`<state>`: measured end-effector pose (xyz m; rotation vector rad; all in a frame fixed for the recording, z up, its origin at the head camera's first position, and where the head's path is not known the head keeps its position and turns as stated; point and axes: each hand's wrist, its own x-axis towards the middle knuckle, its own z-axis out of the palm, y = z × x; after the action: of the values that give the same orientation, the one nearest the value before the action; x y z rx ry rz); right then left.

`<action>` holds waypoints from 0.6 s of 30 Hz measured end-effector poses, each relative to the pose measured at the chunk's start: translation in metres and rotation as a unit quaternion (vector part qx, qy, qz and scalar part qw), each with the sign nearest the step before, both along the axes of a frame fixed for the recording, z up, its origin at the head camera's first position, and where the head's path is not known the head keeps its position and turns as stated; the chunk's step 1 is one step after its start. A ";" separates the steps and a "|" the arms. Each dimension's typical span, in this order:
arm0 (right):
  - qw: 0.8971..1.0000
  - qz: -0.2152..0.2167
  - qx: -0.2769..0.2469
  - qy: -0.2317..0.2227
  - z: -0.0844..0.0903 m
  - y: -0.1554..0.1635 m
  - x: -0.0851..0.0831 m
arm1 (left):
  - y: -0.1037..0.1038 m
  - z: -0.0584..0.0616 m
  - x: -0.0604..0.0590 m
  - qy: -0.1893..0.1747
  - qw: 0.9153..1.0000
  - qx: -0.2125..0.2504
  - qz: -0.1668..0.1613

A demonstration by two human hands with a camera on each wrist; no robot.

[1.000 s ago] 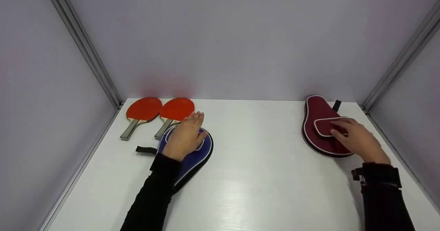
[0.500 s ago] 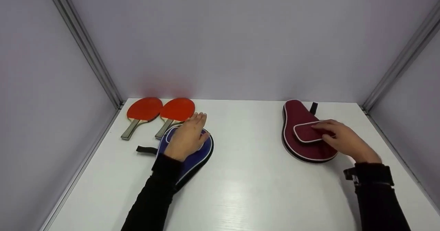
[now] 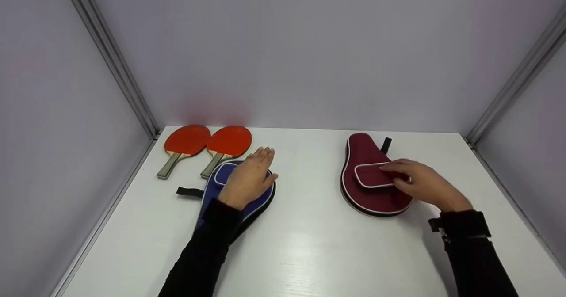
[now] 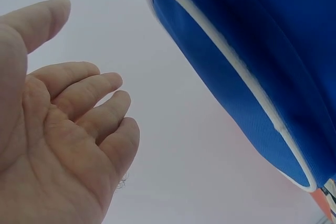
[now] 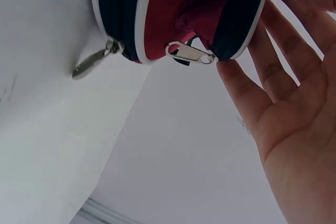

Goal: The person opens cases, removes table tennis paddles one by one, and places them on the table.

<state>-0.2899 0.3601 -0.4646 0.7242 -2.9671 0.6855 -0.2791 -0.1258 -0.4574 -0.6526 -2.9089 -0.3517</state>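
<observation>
My left hand (image 3: 247, 178) lies flat on a blue paddle case (image 3: 264, 196) with white piping, left of centre on the white table (image 3: 309, 244). In the left wrist view the left hand (image 4: 68, 124) has relaxed fingers beside the blue case (image 4: 252, 51) and holds nothing. My right hand (image 3: 420, 183) rests with straight fingers on the pocket of a maroon paddle case (image 3: 365, 195), right of centre. The right wrist view shows the right hand (image 5: 283, 103) touching the maroon case (image 5: 173, 14) at its edge by a metal zipper pull (image 5: 190, 53).
Two red paddles (image 3: 187, 138) (image 3: 229, 140) lie side by side at the back left, handles pointing toward me. A black strap (image 3: 189, 192) sticks out left of the blue case. Grey walls close in the table on three sides.
The right hand has slid the maroon case leftward, from the right wall toward the centre. The left hand has shifted a little to the right on the blue case.
</observation>
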 end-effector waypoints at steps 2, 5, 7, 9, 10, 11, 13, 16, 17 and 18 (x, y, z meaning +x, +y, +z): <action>1.000 0.005 -0.004 -0.004 0.000 -0.005 0.001 | 0.003 -0.001 0.002 0.002 1.000 0.000 -0.003; 1.000 0.021 -0.004 -0.001 -0.002 -0.013 0.002 | 0.009 -0.002 0.004 0.007 1.000 -0.003 -0.013; 0.999 0.034 -0.006 0.002 -0.004 -0.019 0.002 | 0.015 -0.004 0.006 0.011 1.000 -0.004 -0.022; 0.999 0.046 -0.010 0.000 -0.007 -0.026 0.001 | 0.021 -0.005 0.008 0.010 0.999 -0.007 -0.032; 0.999 0.052 -0.014 -0.003 -0.008 -0.029 0.001 | 0.025 -0.005 0.008 0.008 0.999 -0.008 -0.037; 0.998 0.057 -0.018 -0.006 -0.009 -0.032 0.002 | 0.030 -0.005 0.009 0.006 0.999 -0.009 -0.042; 0.998 0.066 -0.024 -0.011 -0.010 -0.038 0.002 | 0.039 -0.005 0.012 -0.001 0.998 -0.011 -0.056; 0.996 0.081 -0.026 -0.009 -0.012 -0.047 0.002 | 0.053 -0.003 0.015 0.002 0.997 -0.011 -0.077; 0.996 0.086 -0.023 -0.005 -0.012 -0.050 0.002 | 0.058 -0.003 0.017 0.004 0.996 -0.012 -0.085; 0.996 0.090 -0.021 -0.002 -0.012 -0.053 0.003 | 0.063 -0.002 0.018 0.004 0.996 -0.014 -0.091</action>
<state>-0.2874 0.3071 -0.4769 0.9961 -2.9065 0.7569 -0.2610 -0.0625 -0.4599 -0.9247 -2.8577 -0.3281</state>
